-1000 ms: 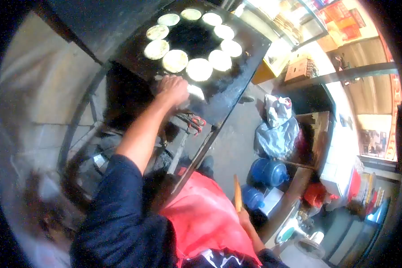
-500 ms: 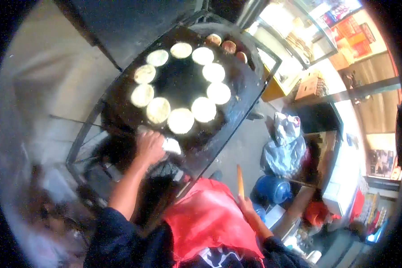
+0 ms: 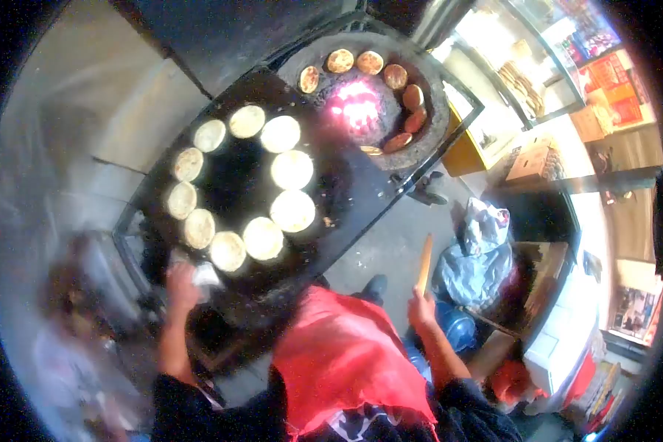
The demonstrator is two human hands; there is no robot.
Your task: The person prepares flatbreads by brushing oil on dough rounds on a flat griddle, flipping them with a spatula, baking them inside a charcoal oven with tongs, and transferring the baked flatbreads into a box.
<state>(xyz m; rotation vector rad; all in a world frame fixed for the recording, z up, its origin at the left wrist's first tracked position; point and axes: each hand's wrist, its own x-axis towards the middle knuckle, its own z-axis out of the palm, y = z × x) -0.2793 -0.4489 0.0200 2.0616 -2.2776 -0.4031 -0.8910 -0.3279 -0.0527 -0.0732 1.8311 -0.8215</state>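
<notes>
Left hand (image 3: 184, 287) clutches a white cloth (image 3: 207, 275) at the griddle's (image 3: 236, 184) seven o'clock, pale flatbreads (image 3: 292, 211) ringing its top. Beyond two o'clock, coals (image 3: 357, 104) glow amid browned breads (image 3: 395, 76) — I'd say the step's uncovering the oven (image 3: 436, 104); next needs a steady griddle. Right hand (image 3: 421, 312) grips a wooden stick (image 3: 425, 265).
</notes>
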